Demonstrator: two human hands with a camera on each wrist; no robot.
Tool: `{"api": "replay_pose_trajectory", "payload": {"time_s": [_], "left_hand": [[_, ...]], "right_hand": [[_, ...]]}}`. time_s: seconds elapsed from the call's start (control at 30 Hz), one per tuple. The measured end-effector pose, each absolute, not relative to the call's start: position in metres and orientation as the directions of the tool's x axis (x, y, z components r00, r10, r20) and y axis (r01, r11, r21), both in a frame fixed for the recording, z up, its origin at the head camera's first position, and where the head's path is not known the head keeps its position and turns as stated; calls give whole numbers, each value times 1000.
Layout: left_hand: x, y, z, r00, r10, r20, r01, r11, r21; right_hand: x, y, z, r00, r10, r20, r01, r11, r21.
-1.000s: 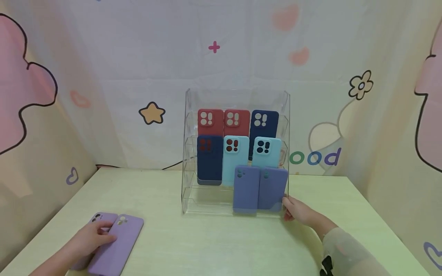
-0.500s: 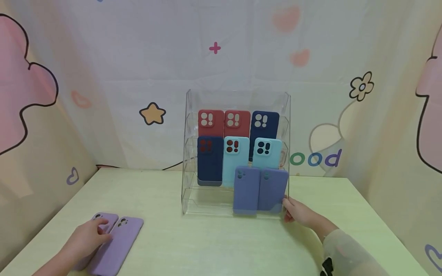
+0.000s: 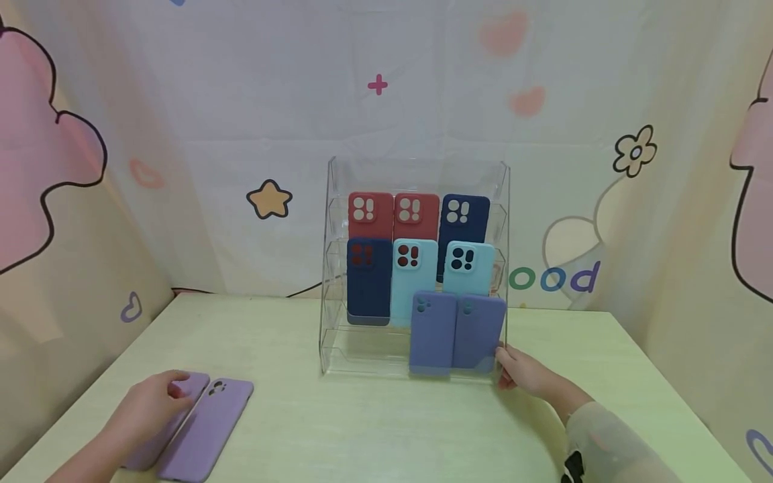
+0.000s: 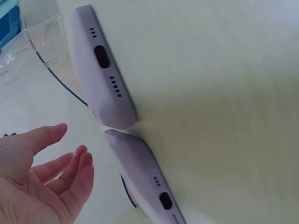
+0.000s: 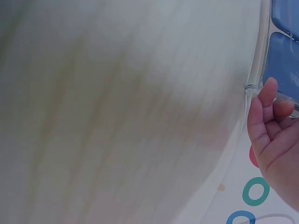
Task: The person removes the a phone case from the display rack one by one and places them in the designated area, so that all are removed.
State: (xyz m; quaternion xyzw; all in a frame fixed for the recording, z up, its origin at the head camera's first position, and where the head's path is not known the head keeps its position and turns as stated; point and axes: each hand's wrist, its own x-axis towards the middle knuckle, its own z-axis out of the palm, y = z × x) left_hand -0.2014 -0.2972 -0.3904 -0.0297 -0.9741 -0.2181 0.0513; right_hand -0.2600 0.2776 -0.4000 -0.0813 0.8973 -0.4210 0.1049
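Note:
My left hand (image 3: 145,407) is over the left lilac phone case (image 3: 192,384), fingers loosely bent with nothing between them. Beside that case, the right lilac phone case (image 3: 211,426) lies almost parallel on the table. In the left wrist view, thumb and fingertips stand apart close to the ends of the left case (image 4: 145,172) and right case (image 4: 105,79). My right hand (image 3: 522,369) grips the lower right corner of a clear stepped display rack (image 3: 368,365). Next to those fingers, two blue-violet phone cases (image 3: 431,335) lean side by side on the bottom tier.
Higher tiers hold red cases (image 3: 370,225), dark blue cases (image 3: 368,288) and light blue cases (image 3: 469,278). The rack stands toward the back of a pale table (image 3: 338,429). A printed curtain (image 3: 266,87) encloses the table at the back and sides.
My left hand has lifted from the right lilac case and shifted left and slightly up over the left one. The right hand keeps its grip at the rack's corner.

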Motion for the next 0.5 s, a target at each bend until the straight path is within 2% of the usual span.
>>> {"api": "replay_pose_trajectory", "payload": {"time_s": [0.3, 0.5], "left_hand": [[-209, -278, -380, -990, 55, 132, 121, 815, 566], [-213, -257, -380, -990, 98, 99, 139, 718, 682]], "right_hand": [[-260, 279, -399, -964, -241, -115, -62, 622, -781], [-261, 278, -400, -964, -238, -121, -57, 625, -778]]}}
